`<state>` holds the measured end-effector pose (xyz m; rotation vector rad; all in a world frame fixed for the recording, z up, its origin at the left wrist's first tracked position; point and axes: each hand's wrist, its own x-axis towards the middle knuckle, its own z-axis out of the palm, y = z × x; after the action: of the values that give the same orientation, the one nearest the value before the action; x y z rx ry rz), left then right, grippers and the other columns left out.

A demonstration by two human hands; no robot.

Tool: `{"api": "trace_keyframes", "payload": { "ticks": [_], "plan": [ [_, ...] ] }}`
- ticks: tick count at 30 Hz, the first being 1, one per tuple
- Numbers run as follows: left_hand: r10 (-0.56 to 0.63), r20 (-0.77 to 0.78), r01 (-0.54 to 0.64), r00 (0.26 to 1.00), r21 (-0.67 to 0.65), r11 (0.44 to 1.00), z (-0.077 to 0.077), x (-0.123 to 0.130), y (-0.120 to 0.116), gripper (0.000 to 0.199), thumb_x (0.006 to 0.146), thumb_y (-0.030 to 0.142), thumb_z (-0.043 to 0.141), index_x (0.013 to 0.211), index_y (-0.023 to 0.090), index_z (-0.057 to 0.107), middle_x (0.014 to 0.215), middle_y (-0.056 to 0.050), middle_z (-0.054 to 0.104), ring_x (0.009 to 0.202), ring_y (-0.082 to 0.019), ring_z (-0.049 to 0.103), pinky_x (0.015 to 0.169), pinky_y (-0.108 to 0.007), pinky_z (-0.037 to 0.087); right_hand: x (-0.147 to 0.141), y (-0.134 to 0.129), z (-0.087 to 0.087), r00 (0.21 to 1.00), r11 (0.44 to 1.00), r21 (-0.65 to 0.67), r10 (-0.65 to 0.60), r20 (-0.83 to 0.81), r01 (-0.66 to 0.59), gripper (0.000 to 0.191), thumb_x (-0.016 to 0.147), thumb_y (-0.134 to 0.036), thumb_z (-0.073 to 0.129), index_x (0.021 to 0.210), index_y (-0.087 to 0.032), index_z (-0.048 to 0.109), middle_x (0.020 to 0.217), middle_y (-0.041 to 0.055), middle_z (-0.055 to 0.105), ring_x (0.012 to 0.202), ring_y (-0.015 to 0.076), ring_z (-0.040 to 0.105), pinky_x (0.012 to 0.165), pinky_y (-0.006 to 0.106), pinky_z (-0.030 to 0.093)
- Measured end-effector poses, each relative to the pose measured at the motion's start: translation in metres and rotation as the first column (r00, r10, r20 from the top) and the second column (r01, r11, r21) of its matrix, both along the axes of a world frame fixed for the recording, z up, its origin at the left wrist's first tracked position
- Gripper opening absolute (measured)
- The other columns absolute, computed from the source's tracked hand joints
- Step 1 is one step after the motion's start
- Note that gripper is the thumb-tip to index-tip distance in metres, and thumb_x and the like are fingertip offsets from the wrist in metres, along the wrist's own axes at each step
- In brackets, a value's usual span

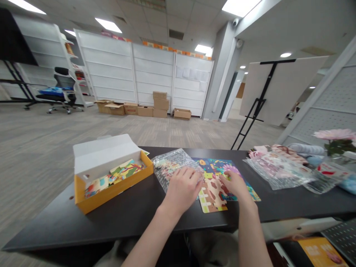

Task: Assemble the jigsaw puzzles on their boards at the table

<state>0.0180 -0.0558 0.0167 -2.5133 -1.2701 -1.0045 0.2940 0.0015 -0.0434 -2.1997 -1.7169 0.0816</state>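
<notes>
My left hand (185, 185) lies over the right side of a clear plastic bag (164, 165), beside the cow puzzle. Its fingers are bent and pressed together, and what is under their tips is hidden. A partly joined jigsaw puzzle (214, 193) with a brown-patched cow and a fence lies between my hands. It overlaps a colourful picture sheet (251, 193) on the table. My right hand (235, 183) is at the upper right edge of the cow puzzle, thumb and fingers closed around a small puzzle piece (228, 177), mostly covered by the hand.
On the left, an open yellow box (119, 187) with its white lid raised holds several puzzle pieces (126, 170). Plastic-wrapped items (286, 167) and pink flowers (333, 135) are at the right of the black table (133, 218). Cardboard boxes (160, 104) stand by the far shelves.
</notes>
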Motion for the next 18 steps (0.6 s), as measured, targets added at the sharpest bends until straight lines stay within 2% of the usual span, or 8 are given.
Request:
{"api": "trace_keyframes", "payload": {
  "ticks": [3, 6, 9, 12, 18],
  "plan": [
    [-0.197, -0.171, 0.167, 0.965, -0.177, 0.97, -0.011, 0.01, -0.002, 0.017, 0.096, 0.035, 0.059, 0.092, 0.02, 0.066, 0.095, -0.006, 0.07, 0.091, -0.023, 0.065, 0.08, -0.037, 0.051, -0.001, 0.001, 0.0, 1.0, 1.0, -0.013, -0.003, 0.02, 0.003, 0.046, 0.091, -0.049, 0.055, 0.117, -0.013, 0.07, 0.113, 0.0179, 0.075, 0.106, 0.0322, 0.07, 0.086, 0.036, 0.05],
    [-0.286, -0.225, 0.216, 0.931, -0.292, 0.932, -0.025, 0.012, -0.003, 0.027, 0.091, 0.046, 0.066, 0.101, 0.02, 0.065, 0.104, -0.007, 0.07, 0.097, -0.025, 0.066, 0.088, -0.039, 0.052, -0.003, 0.001, 0.0, 0.999, 1.0, -0.004, -0.005, 0.045, 0.005, 0.05, 0.09, -0.051, 0.056, 0.12, -0.013, 0.069, 0.117, 0.0191, 0.073, 0.107, 0.0332, 0.069, 0.088, 0.037, 0.05],
    [-0.297, -0.174, 0.227, 0.939, -0.338, 0.913, -0.036, 0.01, -0.003, 0.048, 0.082, 0.057, 0.073, 0.114, 0.023, 0.063, 0.121, -0.008, 0.066, 0.112, -0.028, 0.062, 0.099, -0.041, 0.05, -0.003, 0.001, 0.0, 1.0, 1.0, -0.017, -0.005, 0.028, 0.005, 0.052, 0.09, -0.05, 0.055, 0.124, -0.012, 0.067, 0.12, 0.0196, 0.072, 0.111, 0.0327, 0.068, 0.092, 0.038, 0.049],
    [-0.288, -0.128, 0.227, 0.949, -0.356, 0.906, -0.04, 0.007, -0.005, 0.064, 0.075, 0.063, 0.077, 0.123, 0.024, 0.06, 0.135, -0.009, 0.06, 0.121, -0.031, 0.056, 0.104, -0.045, 0.047, -0.003, 0.0, 0.001, 0.998, 0.999, -0.031, -0.031, 0.058, 0.032, 0.054, 0.091, -0.048, 0.055, 0.128, -0.01, 0.064, 0.123, 0.0212, 0.07, 0.118, 0.0339, 0.065, 0.097, 0.04, 0.047],
    [-0.291, -0.12, 0.223, 0.949, -0.398, 0.89, -0.034, 0.002, -0.007, 0.051, 0.082, 0.056, 0.074, 0.12, 0.025, 0.061, 0.134, -0.008, 0.061, 0.123, -0.031, 0.054, 0.107, -0.045, 0.045, -0.005, -0.001, 0.001, 0.998, 0.997, -0.063, -0.032, 0.053, 0.036, 0.054, 0.091, -0.048, 0.054, 0.129, -0.011, 0.064, 0.124, 0.0211, 0.07, 0.116, 0.0357, 0.066, 0.096, 0.042, 0.047]
  ]
}}
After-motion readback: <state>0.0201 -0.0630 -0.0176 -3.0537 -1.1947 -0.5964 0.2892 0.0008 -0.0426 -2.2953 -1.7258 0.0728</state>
